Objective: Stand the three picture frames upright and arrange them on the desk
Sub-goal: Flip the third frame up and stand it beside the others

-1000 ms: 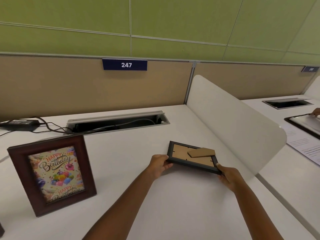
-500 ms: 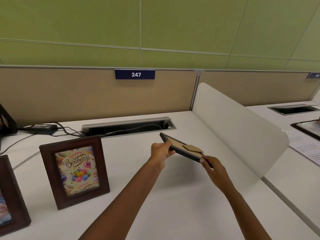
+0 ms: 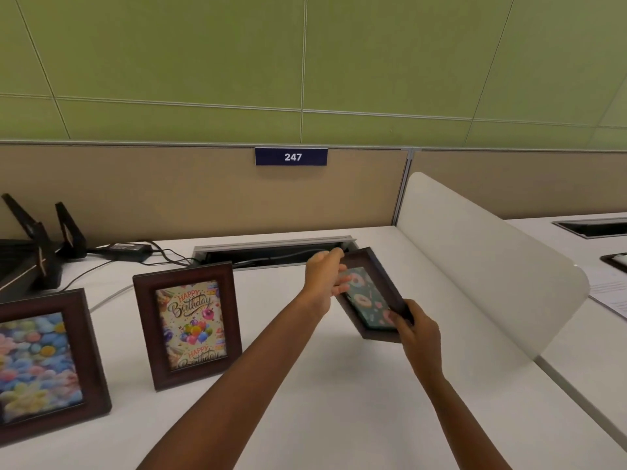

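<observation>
Dark brown wooden doughnut-print picture frame [image 3: 368, 296] held tilted above the white desk [image 3: 339, 401], near the white divider panel [image 3: 481, 262].
Left hand [image 3: 324, 276] grips its upper edge, right hand [image 3: 419, 330] its lower corner; the brown birthday-print frame [image 3: 187, 323] and brown flower-print frame [image 3: 44, 364] stand upright at left.

1. A blue sign [image 3: 291, 156] reading 247 hangs on the beige partition, above and beyond the fingers.
2. A cable tray [image 3: 274, 250] lies open just behind the fingers.
3. A power adapter [image 3: 126, 250] sits far left of them.
4. A white divider [image 3: 481, 252] stands to their right.
</observation>
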Demonstrator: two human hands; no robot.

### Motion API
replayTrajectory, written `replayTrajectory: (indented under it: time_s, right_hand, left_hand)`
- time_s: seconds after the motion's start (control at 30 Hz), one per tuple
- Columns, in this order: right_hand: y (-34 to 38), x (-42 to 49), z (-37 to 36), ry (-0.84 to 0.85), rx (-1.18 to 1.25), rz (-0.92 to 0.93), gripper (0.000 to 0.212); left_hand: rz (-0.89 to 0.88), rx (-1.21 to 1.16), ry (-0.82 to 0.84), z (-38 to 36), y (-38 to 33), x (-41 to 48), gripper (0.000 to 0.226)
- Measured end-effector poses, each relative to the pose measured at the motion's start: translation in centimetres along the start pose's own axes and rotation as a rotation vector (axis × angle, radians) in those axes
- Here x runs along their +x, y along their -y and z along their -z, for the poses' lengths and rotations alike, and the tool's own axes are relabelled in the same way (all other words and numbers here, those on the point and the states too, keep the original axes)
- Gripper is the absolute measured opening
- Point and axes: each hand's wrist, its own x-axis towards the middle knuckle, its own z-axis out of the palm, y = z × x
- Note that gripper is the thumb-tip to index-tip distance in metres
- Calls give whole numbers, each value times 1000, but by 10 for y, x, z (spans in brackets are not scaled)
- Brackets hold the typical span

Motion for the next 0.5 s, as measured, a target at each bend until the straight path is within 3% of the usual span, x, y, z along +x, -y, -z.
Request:
replayTrajectory:
  time_s: [0.07,0.17,0.27,0.5]
  right_hand:
    - [3,-1,-4,-24,138,-57,6]
    - [9,-2,-7,-19,421,-171,3]
    - [16,-2,-7,32,709,-336,10]
    - [28,-2,-15,91,906,-527,9]
  left_hand:
    - [-91,81,-45,6,2,1,10]
    - [-153,332,-173,25,21,3,43]
    - [-142,450,-206,44,46,4,45]
    - [-129,312,-41,60,61,0,37]
